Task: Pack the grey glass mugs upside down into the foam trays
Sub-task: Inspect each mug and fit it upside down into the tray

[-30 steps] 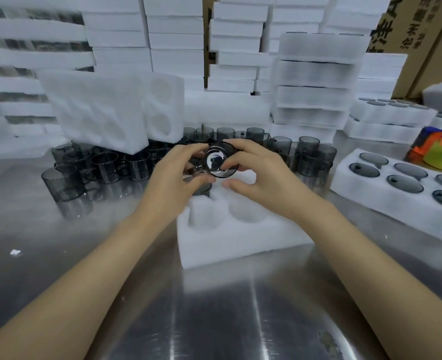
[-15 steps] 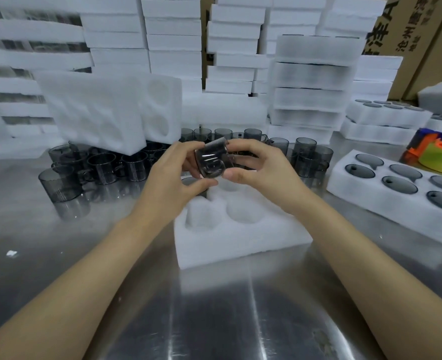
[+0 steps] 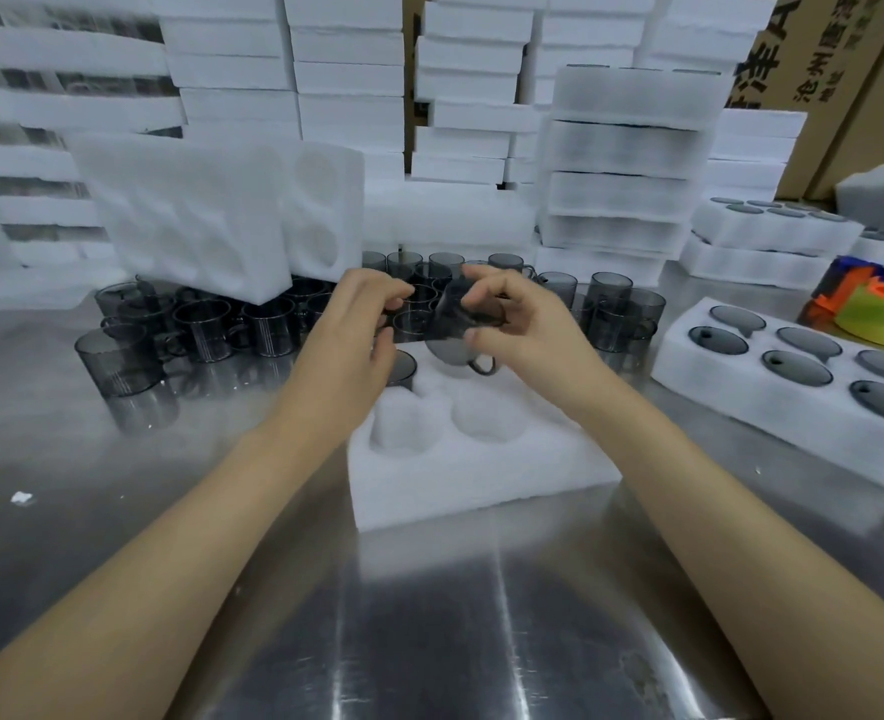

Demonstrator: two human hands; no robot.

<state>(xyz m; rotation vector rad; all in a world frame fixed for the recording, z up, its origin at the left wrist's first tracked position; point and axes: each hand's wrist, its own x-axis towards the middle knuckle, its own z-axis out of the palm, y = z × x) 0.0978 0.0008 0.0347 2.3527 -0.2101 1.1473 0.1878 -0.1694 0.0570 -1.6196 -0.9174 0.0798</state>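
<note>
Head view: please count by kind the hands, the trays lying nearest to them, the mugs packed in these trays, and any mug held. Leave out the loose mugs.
Hands: 2, left hand and right hand
Trays: 2, front tray and right tray
Packed mugs showing: 7, front mug and 6 right mugs
Held mug: 1, in the right hand
Total: 12

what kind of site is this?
Likely a glassware packing station, in a factory or warehouse: stacked foam trays, dozens of loose grey mugs on a steel table, cartons behind.
</note>
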